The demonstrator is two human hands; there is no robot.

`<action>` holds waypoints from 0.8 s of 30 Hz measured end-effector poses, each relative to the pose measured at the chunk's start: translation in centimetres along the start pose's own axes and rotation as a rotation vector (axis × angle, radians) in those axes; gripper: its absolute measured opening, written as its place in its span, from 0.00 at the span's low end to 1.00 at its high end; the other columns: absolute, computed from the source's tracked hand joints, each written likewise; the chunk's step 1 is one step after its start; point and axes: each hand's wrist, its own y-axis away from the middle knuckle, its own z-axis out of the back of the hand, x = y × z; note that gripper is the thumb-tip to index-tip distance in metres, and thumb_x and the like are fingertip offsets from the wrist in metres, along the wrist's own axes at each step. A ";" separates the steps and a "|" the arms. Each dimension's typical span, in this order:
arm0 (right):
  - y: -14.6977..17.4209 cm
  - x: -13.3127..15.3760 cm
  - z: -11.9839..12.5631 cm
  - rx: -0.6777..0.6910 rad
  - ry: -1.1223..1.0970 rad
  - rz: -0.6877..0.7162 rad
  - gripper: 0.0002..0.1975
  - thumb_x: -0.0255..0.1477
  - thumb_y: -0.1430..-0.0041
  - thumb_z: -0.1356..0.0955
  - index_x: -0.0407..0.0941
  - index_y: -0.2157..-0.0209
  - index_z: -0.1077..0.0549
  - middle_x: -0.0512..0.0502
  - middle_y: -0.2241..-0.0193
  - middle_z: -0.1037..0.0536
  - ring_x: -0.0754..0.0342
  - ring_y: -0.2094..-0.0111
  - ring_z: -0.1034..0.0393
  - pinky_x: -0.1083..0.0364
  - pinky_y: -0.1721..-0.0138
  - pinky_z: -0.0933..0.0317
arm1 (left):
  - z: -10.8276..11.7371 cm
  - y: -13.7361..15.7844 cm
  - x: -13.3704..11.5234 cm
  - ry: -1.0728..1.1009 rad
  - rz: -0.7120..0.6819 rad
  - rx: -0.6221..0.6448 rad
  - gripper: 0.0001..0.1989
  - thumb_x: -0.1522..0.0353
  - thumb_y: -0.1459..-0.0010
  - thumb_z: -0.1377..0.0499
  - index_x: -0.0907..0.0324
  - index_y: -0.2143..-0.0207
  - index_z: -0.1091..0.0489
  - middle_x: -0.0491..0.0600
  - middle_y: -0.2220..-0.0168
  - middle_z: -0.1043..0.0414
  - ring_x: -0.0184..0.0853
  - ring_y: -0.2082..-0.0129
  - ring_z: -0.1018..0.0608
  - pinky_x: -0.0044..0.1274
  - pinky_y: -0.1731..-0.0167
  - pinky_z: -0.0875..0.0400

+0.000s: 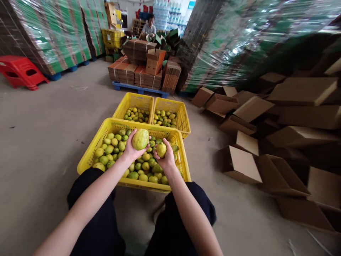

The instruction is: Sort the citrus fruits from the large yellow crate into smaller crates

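A large yellow-green lemon (140,139) rests in my left hand (131,148), whose fingers curl round its side. My right hand (168,157) grips a smaller lemon (161,150), with the thumb and fingers about it. Both hands are raised over a big yellow plastic crate (90,151) that stands in front of my knees. Many green and yellow lemons (145,166) lie loose inside this crate, partly hidden by my hands and forearms.
Two smaller yellow crates (183,115) holding lemons stand just beyond. Open cardboard boxes (243,163) are heaped at the right. Flattened cartons (124,73) sit on a blue pallet (140,89) ahead, with a person (149,28) behind. A red stool (22,71) is at the left.
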 end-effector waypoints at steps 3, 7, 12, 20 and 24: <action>0.2 0.1 0.2 0.074 0.000 0.011 0.18 0.44 0.48 0.30 0.44 0.75 0.33 0.49 0.82 0.27 0.59 0.87 0.38 0.63 0.92 0.54 | 0.0 0.1 -0.2 0.004 0.085 0.056 0.25 0.53 0.33 0.54 0.63 0.60 0.26 0.56 0.68 0.22 0.35 0.74 0.22 0.24 0.76 0.26; 0.7 0.4 0.2 0.135 -0.022 0.014 0.14 0.40 0.46 0.33 0.43 0.75 0.31 0.48 0.81 0.27 0.58 0.86 0.38 0.62 0.92 0.55 | -0.5 0.6 0.0 -0.004 0.103 0.083 0.21 0.62 0.30 0.58 0.57 0.46 0.30 0.53 0.61 0.20 0.40 0.62 0.18 0.32 0.63 0.22; 0.8 0.6 0.1 0.136 -0.042 -0.002 0.09 0.34 0.47 0.31 0.43 0.73 0.29 0.46 0.77 0.23 0.57 0.81 0.32 0.60 0.85 0.39 | -0.5 1.1 0.1 0.033 0.103 0.041 0.30 0.50 0.33 0.54 0.63 0.46 0.30 0.56 0.63 0.21 0.40 0.65 0.19 0.29 0.65 0.21; -0.2 0.1 0.5 0.105 -0.040 -0.016 0.16 0.41 0.40 0.34 0.43 0.72 0.28 0.48 0.80 0.25 0.57 0.82 0.34 0.61 0.87 0.47 | 0.5 0.0 -0.2 -0.013 0.077 0.069 0.28 0.54 0.33 0.53 0.69 0.53 0.28 0.59 0.68 0.22 0.35 0.73 0.20 0.23 0.74 0.23; -0.6 0.1 0.6 0.113 -0.012 0.052 0.16 0.42 0.38 0.34 0.43 0.69 0.26 0.48 0.78 0.22 0.58 0.84 0.35 0.59 0.86 0.43 | 0.4 -0.1 0.1 -0.011 0.098 0.112 0.26 0.58 0.32 0.55 0.70 0.49 0.29 0.61 0.63 0.21 0.37 0.69 0.18 0.25 0.71 0.22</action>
